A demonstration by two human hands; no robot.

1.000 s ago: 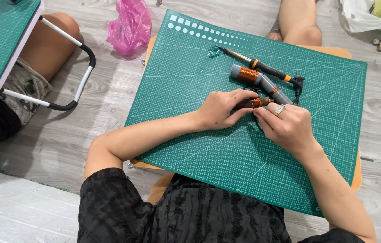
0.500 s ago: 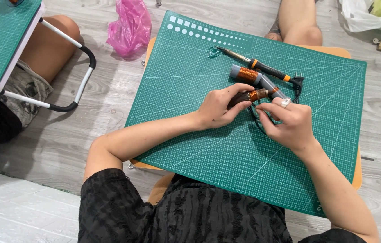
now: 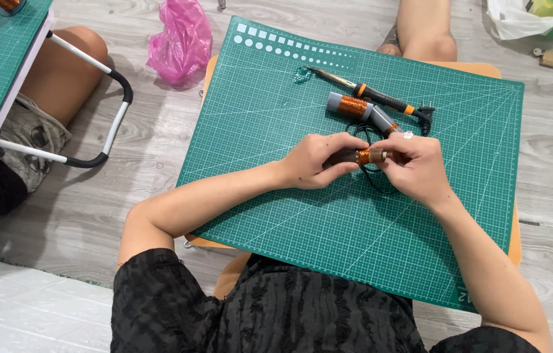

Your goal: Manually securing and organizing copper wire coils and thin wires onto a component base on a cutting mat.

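Observation:
My left hand (image 3: pixel 316 160) and my right hand (image 3: pixel 414 168) meet over a green cutting mat (image 3: pixel 276 124). Between them they hold a small dark rod wound with copper wire (image 3: pixel 363 156), lying level. The left fingers wrap its dark end; the right fingertips pinch the copper-wound end. Just behind the hands lies a grey cylinder with a copper coil (image 3: pixel 355 106). A soldering iron with a black and orange handle (image 3: pixel 371 95) lies beyond it, tip pointing left. A thin black wire (image 3: pixel 374 180) loops on the mat under my hands.
The mat rests on a low wooden table (image 3: pixel 515 242) on a grey plank floor. A pink plastic bag (image 3: pixel 182 42) lies to the left. Another person's legs and a second green mat on a white-framed table (image 3: pixel 2 59) are at far left. A bare knee (image 3: pixel 423 33) shows beyond the mat.
Both hands have shifted slightly; the copper-wound rod now lies level between them instead of tilted, and the right fingers have moved onto its coil end.

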